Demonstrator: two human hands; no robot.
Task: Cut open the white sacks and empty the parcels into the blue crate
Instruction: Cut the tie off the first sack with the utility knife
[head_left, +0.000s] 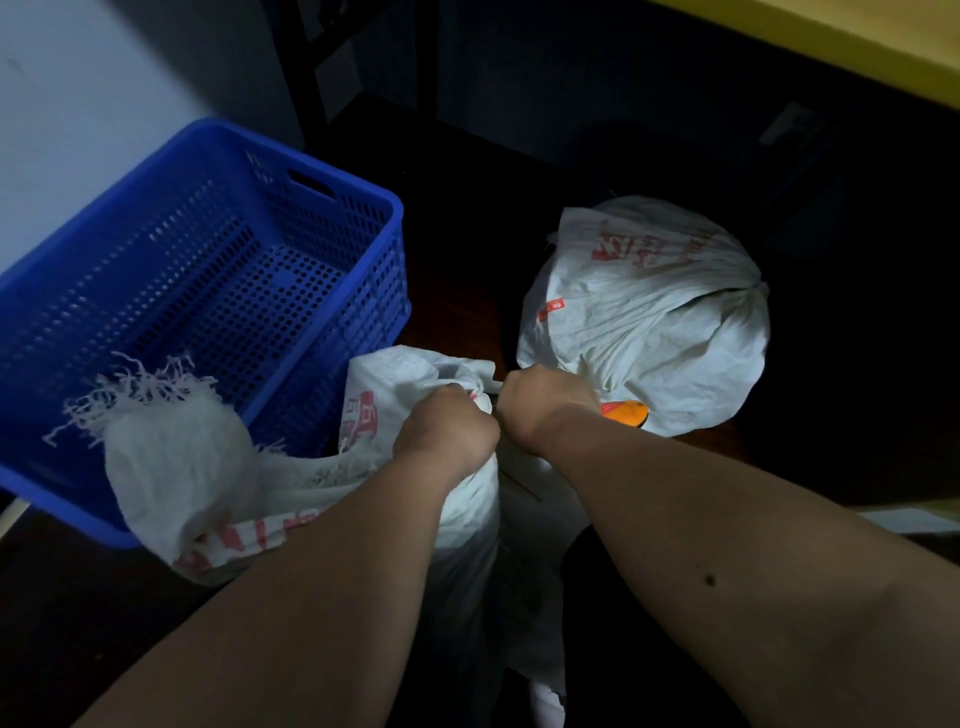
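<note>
A blue perforated crate (332, 187) stands at the left with nothing in it. A white woven sack with red print (208, 483) lies in front of me, its frayed end draped over the crate's near rim. My left hand (447, 431) grips the sack's bunched neck. My right hand (550, 400) is curled tight beside it, holding a tool with an orange handle (626, 414); its blade is hidden. A second white sack (649, 317), tied shut, stands at the right on the dark floor.
A pale wall (78, 104) rises behind the crate. A yellow surface edge (857, 47) crosses the top right. Dark furniture legs (332, 62) stand at the back. The floor around is dim.
</note>
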